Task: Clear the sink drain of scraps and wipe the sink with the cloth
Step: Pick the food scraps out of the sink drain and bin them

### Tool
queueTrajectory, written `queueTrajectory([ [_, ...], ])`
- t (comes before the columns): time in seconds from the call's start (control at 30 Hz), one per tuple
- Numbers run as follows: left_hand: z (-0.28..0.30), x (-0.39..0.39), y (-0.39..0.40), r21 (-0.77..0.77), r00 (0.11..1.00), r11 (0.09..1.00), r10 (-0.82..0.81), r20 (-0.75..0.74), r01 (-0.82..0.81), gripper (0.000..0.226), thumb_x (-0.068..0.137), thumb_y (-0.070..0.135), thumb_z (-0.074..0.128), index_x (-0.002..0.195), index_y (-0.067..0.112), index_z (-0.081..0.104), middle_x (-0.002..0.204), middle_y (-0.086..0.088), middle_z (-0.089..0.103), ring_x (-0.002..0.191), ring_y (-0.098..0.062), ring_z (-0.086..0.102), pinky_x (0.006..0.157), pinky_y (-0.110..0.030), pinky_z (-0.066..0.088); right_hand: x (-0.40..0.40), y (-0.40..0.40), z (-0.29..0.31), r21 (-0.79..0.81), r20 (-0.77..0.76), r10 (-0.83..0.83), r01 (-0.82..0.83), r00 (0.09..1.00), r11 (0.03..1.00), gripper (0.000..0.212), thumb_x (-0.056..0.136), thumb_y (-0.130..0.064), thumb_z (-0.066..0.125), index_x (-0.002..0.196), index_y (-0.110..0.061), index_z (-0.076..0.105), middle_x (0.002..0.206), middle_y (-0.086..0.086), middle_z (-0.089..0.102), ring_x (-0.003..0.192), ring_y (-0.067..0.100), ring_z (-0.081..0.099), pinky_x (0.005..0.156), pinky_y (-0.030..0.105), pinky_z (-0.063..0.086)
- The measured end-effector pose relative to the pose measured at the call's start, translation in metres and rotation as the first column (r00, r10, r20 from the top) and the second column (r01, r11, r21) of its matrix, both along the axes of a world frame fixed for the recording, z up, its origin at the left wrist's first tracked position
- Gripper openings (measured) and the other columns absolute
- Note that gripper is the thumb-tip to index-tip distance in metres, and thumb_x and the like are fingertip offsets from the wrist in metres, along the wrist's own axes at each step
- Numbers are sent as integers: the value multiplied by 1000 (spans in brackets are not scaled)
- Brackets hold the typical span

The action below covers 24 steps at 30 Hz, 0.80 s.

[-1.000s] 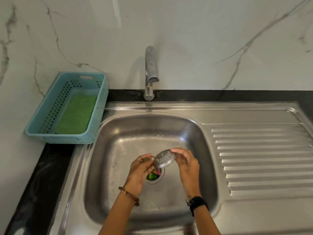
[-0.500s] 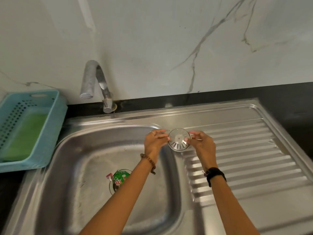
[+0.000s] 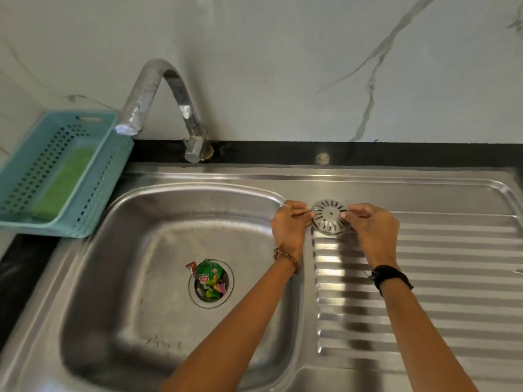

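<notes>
Head view is showing both hands setting the strainer (image 3: 329,218) down at the far left corner of the drainboard (image 3: 438,267), just right of the basin (image 3: 158,250). The left hand (image 3: 290,226) is pinching its left rim with thumb and fingertips, and the right hand (image 3: 373,226) is pinching its right rim the same way; the strainer is sitting level, dome up, at or just above the ribbed steel, and contact cannot be judged. The step in hand looks like parking the cover so the drain (image 3: 210,282) is lying open. Next, to my reading, both hands need to be letting go and one needs to be reaching back left and nearer into the basin to be picking out the scraps (image 3: 210,277), which calls for a fingertip grip inside a narrow ring. The scraps are looking like crumpled wrappers, mostly green with red and pink bits, wedged in the drain mouth and poking slightly over its far left edge; they are probably light and possibly wet. The cloth (image 3: 63,182), a green pad, is lying in the blue basket (image 3: 93,190) at the far left, beside the tap (image 3: 158,94), untouched
</notes>
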<state>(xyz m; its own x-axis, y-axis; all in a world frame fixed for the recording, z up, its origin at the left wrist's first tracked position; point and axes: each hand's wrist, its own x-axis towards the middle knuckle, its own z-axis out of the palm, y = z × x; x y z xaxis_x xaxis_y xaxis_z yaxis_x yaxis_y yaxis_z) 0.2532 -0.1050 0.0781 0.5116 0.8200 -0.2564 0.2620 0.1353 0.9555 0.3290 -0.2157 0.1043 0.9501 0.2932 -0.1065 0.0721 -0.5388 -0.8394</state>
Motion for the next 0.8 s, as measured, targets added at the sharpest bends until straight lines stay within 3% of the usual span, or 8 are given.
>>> queueTrajectory([
  [0.07, 0, -7, 0, -23, 1000, 1000, 19, 2, -19, 11, 76, 6, 72, 84, 9, 65, 85, -6, 70, 77, -13, 65, 75, -26, 57, -7, 1, 9, 14, 48, -33, 33, 998, 999, 25, 81, -14, 68, 104, -4, 67, 103, 15, 69, 85, 15, 62, 65, 4, 43],
  [0.2, -16, -62, 30, -4, 992, 999, 38, -123, -39, 5, 78, 13, 70, 76, 16, 67, 78, -4, 70, 71, -17, 65, 68, -29, 56, -59, 30, 27, 87, 177, 46, -62, 983, 994, 5, 85, -23, 64, 87, -19, 63, 88, 5, 65, 79, 18, 62, 65, 17, 46],
  [0.3, -37, -128, 69, 16, 961, 994, 106, -254, -106, 3, 77, 11, 71, 78, 10, 69, 83, -12, 71, 77, -24, 65, 73, -37, 55, -119, 66, 12, 128, -21, 295, -290, 955, 948, 8, 87, -24, 63, 79, -21, 63, 73, 0, 65, 67, 16, 64, 58, 29, 54],
  [0.37, -52, -167, 98, 51, 913, 986, 165, -372, -157, 4, 75, 11, 72, 76, 8, 70, 84, -13, 71, 84, -29, 66, 79, -39, 54, -153, 91, -15, 101, -221, 358, -344, 907, 934, 13, 86, -23, 64, 74, -18, 65, 62, -6, 63, 55, 7, 62, 53, 24, 53],
  [0.47, -73, -204, 132, 30, 842, 980, 185, -507, -198, 14, 74, 20, 73, 75, 7, 69, 87, -14, 71, 88, -31, 64, 80, -38, 52, -183, 122, -63, 123, -622, 215, -177, 753, 977, 18, 84, -11, 64, 67, -7, 64, 48, 1, 60, 36, 8, 53, 36, 17, 43],
  [0.53, -86, -215, 146, 39, 782, 988, 140, -607, -147, 26, 73, 36, 74, 73, 11, 64, 85, -9, 69, 81, -25, 59, 71, -28, 43, -195, 138, -92, 47, -741, 108, -110, 663, 993, 20, 83, -6, 64, 64, -1, 61, 41, 5, 58, 31, 12, 50, 33, 17, 42],
  [0.67, -108, -213, 154, -30, 759, 999, -9, -651, -13, 39, 72, 47, 70, 78, 10, 58, 82, -6, 61, 75, -20, 52, 65, -26, 37, -208, 159, -133, -99, -739, -24, -74, 673, 992, 23, 82, -6, 63, 61, -3, 55, 46, 10, 58, 26, 11, 47, 31, 16, 40],
  [0.8, -128, -209, 151, -33, 773, 995, -96, -626, 97, 26, 78, 33, 67, 80, 9, 58, 86, -11, 65, 79, -24, 58, 60, -26, 38, -215, 173, -154, -161, -688, -148, 50, 710, 986, 22, 82, -11, 64, 63, -1, 60, 46, 10, 57, 22, 8, 42, 29, 13, 35],
])
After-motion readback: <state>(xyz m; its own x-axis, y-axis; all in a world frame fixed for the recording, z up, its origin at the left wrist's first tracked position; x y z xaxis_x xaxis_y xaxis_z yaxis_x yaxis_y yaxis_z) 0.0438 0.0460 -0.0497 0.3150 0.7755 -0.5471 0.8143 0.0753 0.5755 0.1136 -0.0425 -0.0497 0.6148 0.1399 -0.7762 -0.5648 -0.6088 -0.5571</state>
